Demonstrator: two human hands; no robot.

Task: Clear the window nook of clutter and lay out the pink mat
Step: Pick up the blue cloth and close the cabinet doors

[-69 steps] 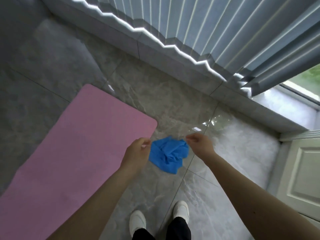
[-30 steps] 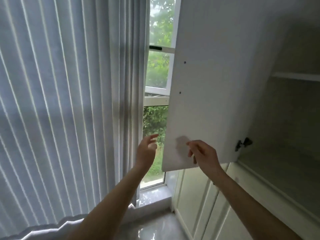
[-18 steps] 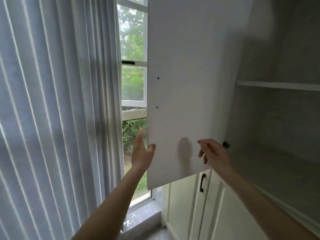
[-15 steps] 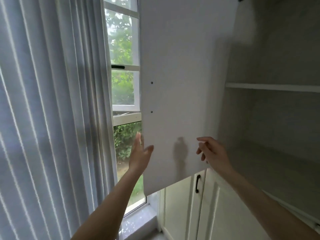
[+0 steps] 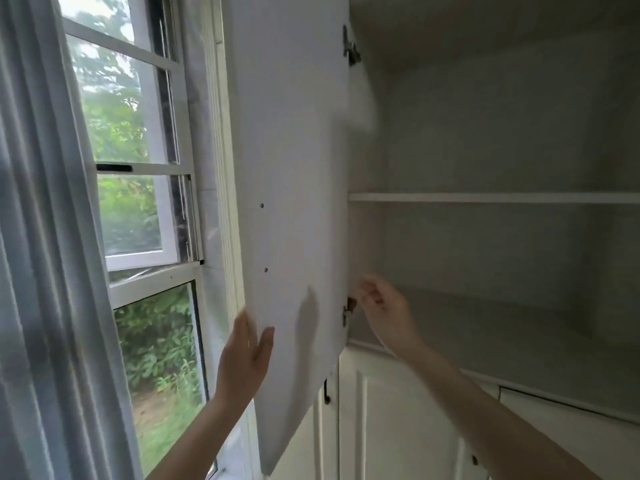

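Both my hands are up at the open cabinet door; the pink mat is not in view.

My left hand (image 5: 246,355) is at the free edge of the white door (image 5: 294,202), fingers straight and together behind the edge, thumb lying on the inner face, so it holds the panel lightly between them. My right hand (image 5: 384,308) is raised just beside the lower hinge (image 5: 349,308), near the front of the cabinet's bottom board; its fingers are curled loosely, and I cannot tell if they pinch anything. Above it one shelf (image 5: 485,197) crosses the cabinet. At the left I see the window (image 5: 138,216) with green leaves outside, and a grey curtain (image 5: 38,271) along the left border. Below the door stand closed lower doors (image 5: 381,427) with dark handles.
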